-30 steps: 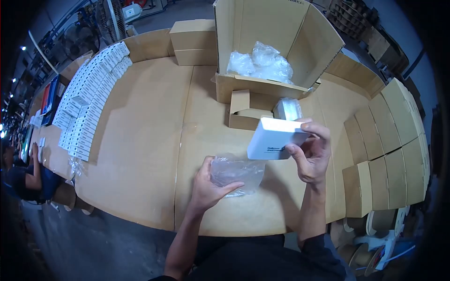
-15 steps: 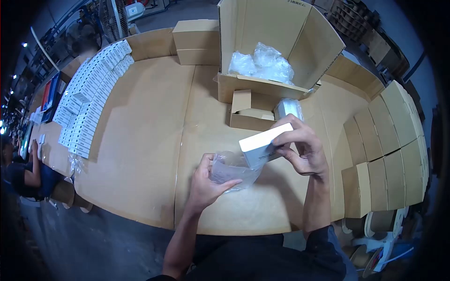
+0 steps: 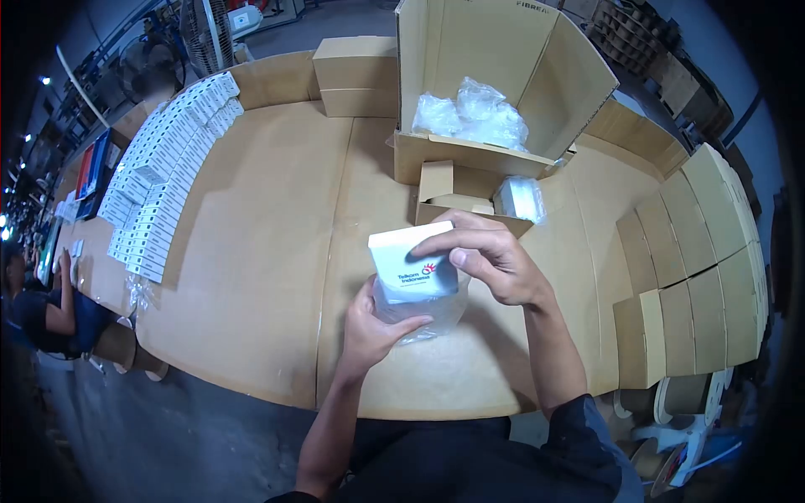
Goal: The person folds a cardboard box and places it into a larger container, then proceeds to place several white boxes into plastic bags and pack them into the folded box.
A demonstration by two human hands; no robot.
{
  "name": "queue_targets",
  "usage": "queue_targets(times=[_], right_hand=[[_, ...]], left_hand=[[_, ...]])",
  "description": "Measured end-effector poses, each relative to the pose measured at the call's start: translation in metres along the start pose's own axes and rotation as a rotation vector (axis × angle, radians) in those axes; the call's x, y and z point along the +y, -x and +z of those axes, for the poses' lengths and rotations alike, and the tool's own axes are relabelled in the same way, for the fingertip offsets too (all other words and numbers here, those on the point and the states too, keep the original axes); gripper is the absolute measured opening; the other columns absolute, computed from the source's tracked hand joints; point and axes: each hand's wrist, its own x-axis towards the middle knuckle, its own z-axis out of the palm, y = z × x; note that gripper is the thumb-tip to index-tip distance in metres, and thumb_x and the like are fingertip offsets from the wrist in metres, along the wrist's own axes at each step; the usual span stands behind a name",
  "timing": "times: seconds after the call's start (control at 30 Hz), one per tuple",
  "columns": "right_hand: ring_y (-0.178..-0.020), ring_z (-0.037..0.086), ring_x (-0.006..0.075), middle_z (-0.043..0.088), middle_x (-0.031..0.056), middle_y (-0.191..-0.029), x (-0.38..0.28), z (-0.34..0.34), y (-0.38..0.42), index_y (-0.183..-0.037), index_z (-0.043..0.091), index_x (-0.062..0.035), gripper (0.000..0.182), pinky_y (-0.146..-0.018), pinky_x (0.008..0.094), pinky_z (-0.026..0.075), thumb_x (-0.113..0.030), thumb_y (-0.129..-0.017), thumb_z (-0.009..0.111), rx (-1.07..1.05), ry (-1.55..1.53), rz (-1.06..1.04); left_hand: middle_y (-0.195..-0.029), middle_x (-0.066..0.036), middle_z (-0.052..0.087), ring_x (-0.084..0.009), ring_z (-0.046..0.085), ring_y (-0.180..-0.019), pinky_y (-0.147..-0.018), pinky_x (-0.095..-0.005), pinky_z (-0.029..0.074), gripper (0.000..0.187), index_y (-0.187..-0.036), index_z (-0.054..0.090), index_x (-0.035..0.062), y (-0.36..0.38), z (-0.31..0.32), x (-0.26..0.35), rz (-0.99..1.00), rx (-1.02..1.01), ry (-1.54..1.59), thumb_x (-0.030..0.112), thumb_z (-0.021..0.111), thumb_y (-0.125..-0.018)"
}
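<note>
My left hand (image 3: 367, 334) is closed on a clear plastic bag (image 3: 444, 313), its thumb along the front. The lower part of a small white box (image 3: 392, 258) printed "Telkom Indonesia" sits inside the bag's mouth, upper part exposed. My right hand (image 3: 503, 267) grips that box from the right, fingers across its printed face and thumb near the logo. Just beyond stands an open brown carton (image 3: 436, 215) with a plastic-wrapped white box (image 3: 521, 201) at its right end. Behind it, a large open carton (image 3: 457, 161) holds several clear plastic bags (image 3: 478, 113).
Rows of small white boxes (image 3: 159, 180) stand at the table's left side. Brown cartons (image 3: 700, 277) are stacked on the right; another closed carton (image 3: 356, 77) sits at the back. A person (image 3: 59, 302) is seated at far left. The cardboard-covered table's front edge (image 3: 243, 390) is near me.
My right hand has moved left and turned the white box upright, its printed face now toward me. The box's lower part has gone into the bag, which my left hand still holds.
</note>
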Motion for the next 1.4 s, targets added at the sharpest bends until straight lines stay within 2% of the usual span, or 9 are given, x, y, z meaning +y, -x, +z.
queue_targets(times=[0.23,0.43,0.53,0.73,0.77,0.87,0.9,1.1,1.4], right_hand=[[-0.102,0.065,0.0257,0.069,0.0151,-0.111,0.015,0.007,0.013,-0.120,0.076,-0.0028,0.035,-0.094,0.0370,0.050,-0.018,-0.099,0.053,0.052,-0.091,0.140],[-0.110,0.065,0.0258,0.070,0.0133,-0.116,0.021,0.014,0.021,-0.123,0.073,-0.0022,0.034,-0.100,0.0373,0.050,-0.011,-0.099,0.052,0.108,-0.142,0.289],[-0.118,0.062,0.0254,0.067,0.0145,-0.127,0.034,0.014,0.030,-0.138,0.062,0.0002,0.040,-0.107,0.0376,0.046,-0.014,-0.102,0.054,0.042,-0.140,0.289],[-0.110,0.065,0.0173,0.067,0.0139,-0.124,0.041,0.039,0.059,-0.146,0.047,-0.0044,0.051,-0.096,0.0324,0.053,-0.007,-0.099,0.067,0.454,-0.543,0.389],[-0.102,0.067,0.0132,0.069,0.0122,-0.119,0.051,0.046,0.070,-0.134,0.055,-0.0021,0.040,-0.091,0.0287,0.054,-0.003,-0.098,0.070,0.501,-0.592,0.489],[-0.095,0.067,0.0113,0.072,0.0093,-0.112,0.067,0.066,0.089,-0.129,0.057,0.0002,0.033,-0.087,0.0273,0.054,-0.002,-0.099,0.068,0.538,-0.802,0.526],[-0.081,0.064,0.0078,0.072,0.0022,-0.092,0.052,0.072,0.077,-0.118,0.059,-0.0027,0.022,-0.071,0.0228,0.049,-0.006,-0.099,0.070,0.649,-0.790,0.582],[-0.083,0.067,0.0101,0.074,0.0049,-0.097,0.068,0.075,0.087,-0.113,0.061,-0.0025,0.014,-0.076,0.0267,0.053,-0.006,-0.101,0.067,0.647,-0.800,0.522],[-0.111,0.069,0.0199,0.069,0.0277,-0.127,0.069,0.079,0.079,-0.111,0.061,-0.0003,0.010,-0.101,0.0322,0.051,-0.008,-0.105,0.061,0.702,-0.857,0.388]], left_hand=[[-0.126,-0.012,0.068,-0.0187,0.067,-0.115,-0.101,-0.0357,0.054,0.064,-0.133,0.058,-0.0042,0.001,-0.007,-0.003,-0.091,-0.058,0.082,0.005,0.090,-0.079],[-0.123,-0.009,0.067,-0.0149,0.067,-0.106,-0.097,-0.0331,0.055,0.036,-0.136,0.056,-0.0042,0.004,0.000,-0.039,-0.144,0.024,0.513,0.015,0.061,-0.106],[-0.122,-0.009,0.067,-0.0132,0.066,-0.105,-0.096,-0.0316,0.055,0.035,-0.137,0.055,-0.0043,0.006,0.008,-0.039,-0.118,0.074,0.557,0.018,0.052,-0.111],[-0.121,-0.009,0.068,-0.0122,0.063,-0.110,-0.096,-0.0293,0.052,0.035,-0.137,0.056,-0.0042,0.002,0.010,-0.029,-0.072,0.146,0.545,0.018,0.052,-0.111],[-0.121,-0.009,0.068,-0.0121,0.063,-0.110,-0.097,-0.0291,0.051,0.035,-0.137,0.056,-0.0048,0.001,0.009,-0.031,-0.042,0.162,0.472,0.018,0.051,-0.111],[-0.123,-0.009,0.067,-0.0123,0.061,-0.113,-0.100,-0.0288,0.049,0.038,-0.139,0.056,-0.0064,0.000,0.007,-0.037,0.021,0.182,0.300,0.020,0.049,-0.112],[-0.124,-0.009,0.067,-0.0126,0.061,-0.114,-0.101,-0.0290,0.048,0.040,-0.141,0.056,-0.0069,-0.001,0.006,-0.036,0.037,0.172,0.279,0.021,0.049,-0.112],[-0.136,-0.015,0.065,-0.0184,0.058,-0.126,-0.109,-0.0331,0.044,0.045,-0.142,0.057,-0.0069,-0.001,0.002,-0.033,0.026,0.158,0.125,0.026,0.047,-0.113],[-0.129,-0.016,0.070,-0.0221,0.063,-0.123,-0.110,-0.0351,0.045,0.044,-0.136,0.062,-0.0073,-0.007,0.005,-0.017,0.165,0.229,-0.067,0.026,0.048,-0.112]])
